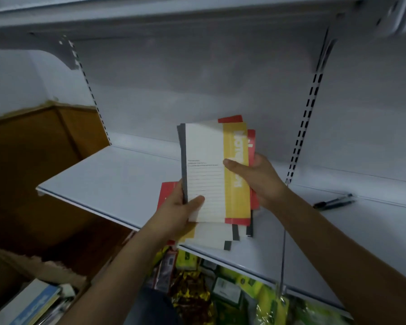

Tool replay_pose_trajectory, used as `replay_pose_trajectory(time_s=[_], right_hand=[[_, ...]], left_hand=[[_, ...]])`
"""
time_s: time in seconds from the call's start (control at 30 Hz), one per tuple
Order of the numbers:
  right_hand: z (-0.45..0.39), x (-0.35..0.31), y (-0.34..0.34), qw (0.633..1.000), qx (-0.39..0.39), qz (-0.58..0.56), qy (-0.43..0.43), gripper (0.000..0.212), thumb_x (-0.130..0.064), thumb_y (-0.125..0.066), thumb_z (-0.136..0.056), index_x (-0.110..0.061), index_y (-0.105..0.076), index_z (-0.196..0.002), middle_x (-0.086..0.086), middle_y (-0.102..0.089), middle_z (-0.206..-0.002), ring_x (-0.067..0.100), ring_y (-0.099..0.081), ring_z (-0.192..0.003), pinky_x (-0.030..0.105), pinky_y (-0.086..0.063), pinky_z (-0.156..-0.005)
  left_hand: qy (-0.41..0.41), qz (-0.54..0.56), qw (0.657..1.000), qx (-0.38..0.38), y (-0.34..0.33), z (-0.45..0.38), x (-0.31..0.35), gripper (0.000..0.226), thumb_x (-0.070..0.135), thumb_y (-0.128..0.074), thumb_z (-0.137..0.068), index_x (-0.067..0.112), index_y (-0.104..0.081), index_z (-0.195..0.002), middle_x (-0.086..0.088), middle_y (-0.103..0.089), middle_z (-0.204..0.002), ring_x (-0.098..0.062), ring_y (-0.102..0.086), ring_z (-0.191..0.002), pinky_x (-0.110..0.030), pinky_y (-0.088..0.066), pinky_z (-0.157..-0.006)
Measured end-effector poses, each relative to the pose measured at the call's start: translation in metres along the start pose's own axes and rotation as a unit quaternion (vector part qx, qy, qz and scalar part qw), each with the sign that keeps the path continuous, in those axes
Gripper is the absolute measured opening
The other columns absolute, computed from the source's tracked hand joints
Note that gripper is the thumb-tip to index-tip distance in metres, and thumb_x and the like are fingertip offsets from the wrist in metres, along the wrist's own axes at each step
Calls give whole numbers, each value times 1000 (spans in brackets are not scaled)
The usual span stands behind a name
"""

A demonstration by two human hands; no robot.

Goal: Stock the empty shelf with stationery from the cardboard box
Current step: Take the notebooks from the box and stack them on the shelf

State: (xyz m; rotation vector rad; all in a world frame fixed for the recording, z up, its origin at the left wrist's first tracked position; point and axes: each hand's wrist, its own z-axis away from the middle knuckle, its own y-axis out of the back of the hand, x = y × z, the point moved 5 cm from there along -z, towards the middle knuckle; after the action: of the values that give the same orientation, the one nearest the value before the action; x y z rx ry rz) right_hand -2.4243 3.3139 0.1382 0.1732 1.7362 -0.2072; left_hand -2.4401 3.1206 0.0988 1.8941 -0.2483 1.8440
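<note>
Handling: judged light, thin and flexible; card covers probably smooth and apt to slide over one another, so prone to fanning out of square.
Where to grip: judged best pinched at opposite long edges, thumbs on the top cover, fingers behind; safest set down flat or squared against the shelf back.
Left hand (182, 207): gripped the near-left corner of the stack, thumb lying across the lined cover, fingers wrapped behind.
Right hand (256, 178): clasped the right edge, thumb pressed on the yellow band, fingers hidden behind.
Notebooks (211, 170): held upright and slightly fanned above the shelf; top cover white with ruled lines, a grey spine strip at the left, a yellow band with white lettering at the right; red covers peeping out behind at top and right.
Notebooks already laid down (211, 239): spread loosely flat on the shelf under the held stack, near the front edge; same white, yellow, red and grey.
Shelf (108, 177): pale, mostly bare to the left.
Pens (333, 202): two dark ones lying on the shelf to the right, well apart from the stack.
Cardboard box (33, 266): near left, below the shelf, torn flap up, books inside.
Lower shelf goods (220, 289): yellow and foil packets beneath.
</note>
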Motion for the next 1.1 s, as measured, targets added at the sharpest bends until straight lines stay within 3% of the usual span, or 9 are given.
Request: replay_pose_trajectory(time_s=[0.13, 0.23, 0.33, 0.47, 0.53, 0.7, 0.8, 0.9, 1.1], right_hand=[[-11, -24, 28, 993, 52, 91, 57, 21, -17, -66, -92, -21, -62, -111, -8, -71, -101, 10, -70, -89, 32, -55, -81], [-20, -42, 51, 978, 71, 179, 75, 24, -28, -60, -95, -28, -51, -118, -17, -62, -102, 1, -62, -91, 20, -48, -70], [-24, -53, 60, 961, 35, 266, 70, 26, -31, -62, -94, -35, -53, -118, -27, -58, -98, -8, -57, -86, 14, -43, -68], [-31, -87, 38, 922, -161, 351, 22, 16, -25, -62, -94, -32, -64, -109, -17, -69, -101, 2, -68, -86, 17, -52, -71], [-42, -91, 13, 835, -239, 496, 1, 16, -26, -61, -95, -28, -62, -111, -10, -68, -103, 9, -66, -89, 23, -51, -72], [-62, -18, -71, 632, -305, 708, 76, 78, -41, -72, -79, -27, -33, -145, 3, -43, -140, 29, -40, -128, 45, -37, -105], [-53, 18, -55, 698, -208, 684, 42, 101, -47, -74, -78, -22, -12, -154, 11, -20, -156, 36, -28, -138, 48, -33, -109], [-37, 25, -3, 739, -75, 668, -39, 78, -55, -63, -85, -13, -33, -144, 17, -37, -139, 38, -46, -121, 39, -42, -90], [-7, 47, 33, 733, -54, 661, -151, 75, -70, -36, -92, -3, -60, -118, 13, -61, -118, 26, -60, -106, 33, -50, -87]], left_hand=[[-65, -262, 963, -3, -4, 12, -6, 78, 70, -56, -83, 39, -27, -149, 17, -35, -151, 2, -42, -129, -38, -40, -110], [-93, -498, 860, -66, -33, 18, -32, 103, 90, -34, -77, 35, 2, -157, 9, 4, -164, -15, 5, -151, -44, -4, -123], [-158, -558, 814, -39, -35, 9, -46, 101, 95, -20, -74, 35, -11, -156, 3, 1, -166, -16, 11, -151, -46, 0, -123], [-294, -466, 835, -6, -12, 24, -32, 74, 76, -39, -90, 29, -41, -147, 16, -32, -154, 4, -18, -144, -21, -7, -121], [-305, -351, 879, 107, 10, 35, -24, 46, 61, -43, -97, 33, -51, -133, 25, -47, -135, 9, -38, -128, -16, -29, -109], [2, -58, 947, 315, 70, 9, -43, 57, 57, -27, -101, 21, -48, -140, -2, -50, -140, -20, -49, -126, -41, -40, -107], [61, -125, 961, 238, 68, -13, -39, 64, 58, -38, -98, 19, -38, -149, -8, -38, -153, -29, -43, -135, -45, -36, -111], [92, -210, 961, 153, 59, -33, -35, 89, 74, -46, -85, 17, -34, -152, -13, -33, -156, -32, -35, -141, -45, -30, -113], [229, -399, 866, 194, 52, -55, -28, 80, 68, -46, -86, 9, -47, -140, -19, -42, -138, -36, -36, -131, -47, -30, -107]])
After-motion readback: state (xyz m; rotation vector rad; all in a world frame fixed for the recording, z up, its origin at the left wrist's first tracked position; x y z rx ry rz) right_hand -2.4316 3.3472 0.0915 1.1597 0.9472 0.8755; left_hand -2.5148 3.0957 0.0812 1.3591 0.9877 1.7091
